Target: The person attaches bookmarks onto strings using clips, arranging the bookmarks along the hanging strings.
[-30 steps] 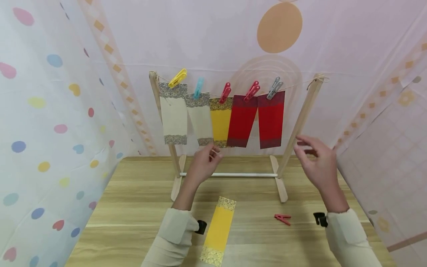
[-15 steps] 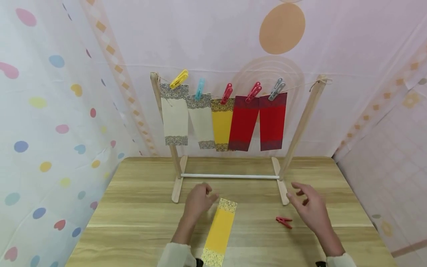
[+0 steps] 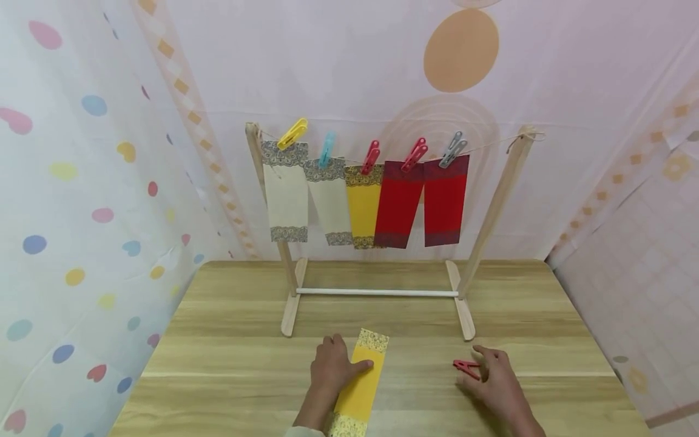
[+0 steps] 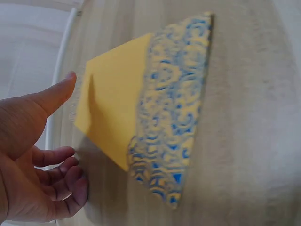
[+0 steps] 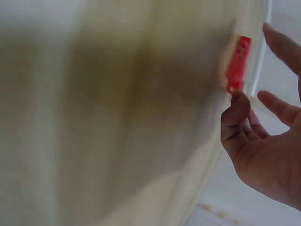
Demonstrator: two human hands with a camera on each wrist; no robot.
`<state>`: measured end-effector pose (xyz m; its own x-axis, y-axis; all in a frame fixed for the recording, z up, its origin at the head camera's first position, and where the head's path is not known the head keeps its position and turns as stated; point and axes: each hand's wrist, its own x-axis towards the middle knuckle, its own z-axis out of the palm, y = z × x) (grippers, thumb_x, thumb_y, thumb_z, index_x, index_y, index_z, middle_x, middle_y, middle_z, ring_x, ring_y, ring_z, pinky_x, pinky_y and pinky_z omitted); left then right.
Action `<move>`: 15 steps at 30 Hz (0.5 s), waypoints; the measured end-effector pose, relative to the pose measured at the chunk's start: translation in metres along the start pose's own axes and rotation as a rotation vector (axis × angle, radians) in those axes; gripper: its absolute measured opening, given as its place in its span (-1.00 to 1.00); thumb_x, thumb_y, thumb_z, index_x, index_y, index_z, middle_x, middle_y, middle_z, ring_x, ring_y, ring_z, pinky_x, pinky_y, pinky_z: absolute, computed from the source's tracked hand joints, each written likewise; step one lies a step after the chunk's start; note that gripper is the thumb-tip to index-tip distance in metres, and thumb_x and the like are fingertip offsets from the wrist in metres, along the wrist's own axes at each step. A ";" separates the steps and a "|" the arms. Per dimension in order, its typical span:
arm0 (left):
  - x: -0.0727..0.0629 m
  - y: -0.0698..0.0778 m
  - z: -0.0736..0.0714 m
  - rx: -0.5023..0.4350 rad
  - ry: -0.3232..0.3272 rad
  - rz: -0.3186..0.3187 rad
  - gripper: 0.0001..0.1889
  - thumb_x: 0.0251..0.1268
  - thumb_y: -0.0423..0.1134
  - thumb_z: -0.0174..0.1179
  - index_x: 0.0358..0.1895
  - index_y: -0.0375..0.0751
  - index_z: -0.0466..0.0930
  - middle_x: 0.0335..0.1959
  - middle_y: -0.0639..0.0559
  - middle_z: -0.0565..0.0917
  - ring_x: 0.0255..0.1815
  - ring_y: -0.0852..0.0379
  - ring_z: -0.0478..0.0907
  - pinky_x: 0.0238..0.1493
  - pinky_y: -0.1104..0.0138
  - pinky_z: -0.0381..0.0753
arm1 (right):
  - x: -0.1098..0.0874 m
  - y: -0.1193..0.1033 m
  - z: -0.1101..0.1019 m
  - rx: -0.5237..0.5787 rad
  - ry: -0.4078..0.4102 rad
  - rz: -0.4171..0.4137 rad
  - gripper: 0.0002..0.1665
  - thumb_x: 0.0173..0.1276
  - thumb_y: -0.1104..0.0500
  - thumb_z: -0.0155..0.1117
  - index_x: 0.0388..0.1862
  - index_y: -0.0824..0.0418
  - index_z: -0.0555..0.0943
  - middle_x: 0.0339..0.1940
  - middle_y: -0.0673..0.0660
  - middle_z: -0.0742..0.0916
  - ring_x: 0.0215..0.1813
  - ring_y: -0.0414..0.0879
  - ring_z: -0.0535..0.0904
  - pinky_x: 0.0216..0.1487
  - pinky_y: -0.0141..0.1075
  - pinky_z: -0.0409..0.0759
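Note:
A yellow strip with patterned ends, paper or cloth I cannot tell, lies flat on the wooden table. My left hand is at its left edge, thumb stretched over it; the left wrist view has thumb and fingers apart with nothing between them. To the right, a red clothespin lies on the table. Around it my right hand spreads thumb and fingers. In the right wrist view the clothespin appears just beyond the fingertips, without a visible grip on it; contact is hard to tell.
Behind the hands stands a wooden rack with a white bottom bar. On its string hang two white strips, a yellow strip and two red strips, held by several clothespins. Patterned curtains surround the table.
Both hands have come down from the rack toward the table. The left hand is now over the yellow strip, the right hand at the red clothespin. The hanging strips stay in place.

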<state>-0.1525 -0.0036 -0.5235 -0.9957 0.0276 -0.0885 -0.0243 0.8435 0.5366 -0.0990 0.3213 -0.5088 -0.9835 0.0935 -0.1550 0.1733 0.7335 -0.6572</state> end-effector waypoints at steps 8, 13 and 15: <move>-0.006 0.002 0.008 0.080 0.058 0.032 -0.25 -0.29 0.11 0.69 -0.28 -0.36 0.40 -0.45 -0.10 0.33 -0.46 0.00 0.28 -0.61 0.22 0.39 | 0.000 0.004 0.008 -0.030 0.026 0.029 -0.12 0.17 0.14 0.57 0.38 0.45 0.41 0.19 0.52 0.42 -0.07 0.15 0.49 -0.06 0.05 0.52; -0.005 0.001 0.005 0.074 0.045 0.038 -0.36 -0.26 -0.07 0.70 -0.31 -0.38 0.43 -0.46 -0.09 0.36 -0.45 0.02 0.30 -0.57 0.24 0.43 | 0.002 0.005 0.011 -0.059 0.046 0.008 -0.23 0.20 0.21 0.54 0.31 0.49 0.46 0.09 0.45 0.48 -0.07 0.13 0.47 -0.11 0.02 0.51; -0.005 0.001 0.004 0.050 0.026 0.026 -0.39 -0.25 -0.15 0.70 -0.29 -0.41 0.46 -0.44 -0.10 0.39 -0.41 0.00 0.34 -0.53 0.21 0.48 | 0.003 0.005 0.012 -0.078 0.060 -0.004 -0.29 0.21 0.23 0.53 0.27 0.50 0.50 0.07 0.43 0.51 -0.05 0.13 0.48 -0.10 0.02 0.52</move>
<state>-0.1475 -0.0006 -0.5255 -0.9979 0.0368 -0.0531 0.0056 0.8683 0.4960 -0.1006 0.3171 -0.5218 -0.9859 0.1287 -0.1066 0.1670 0.7838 -0.5981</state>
